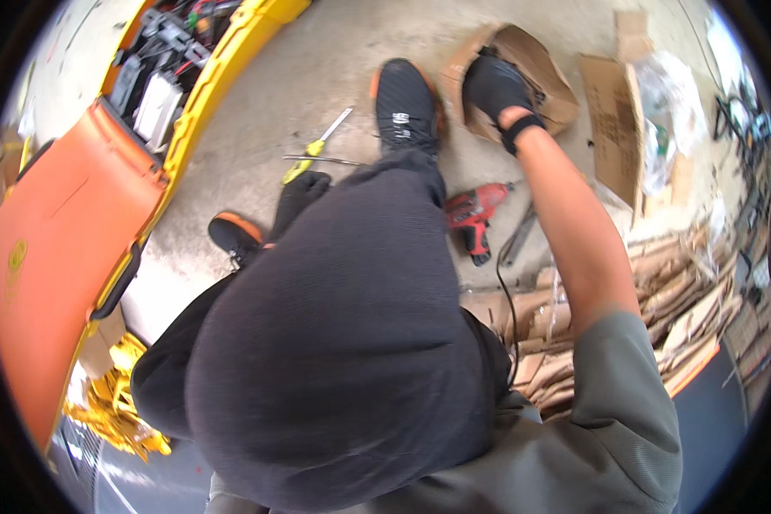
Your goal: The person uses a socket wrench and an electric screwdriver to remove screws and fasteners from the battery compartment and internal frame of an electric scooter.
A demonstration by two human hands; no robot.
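My left hand, in a black glove, is low beside my bent leg, partly hidden by it. Its fingers are curled next to a yellow-handled screwdriver and a thin metal rod; what they grip, if anything, is unclear. My right hand, also gloved in black, reaches into an open brown cardboard box, where its fingertips are hidden. Below the box a red and black power tool lies on the concrete floor beside a dark bar and a black cord.
An open yellow and orange case full of tools stands on the left, with yellow material below it. Another opened carton with clear plastic is at right, above stacked cardboard. Dark cables lie at the far right.
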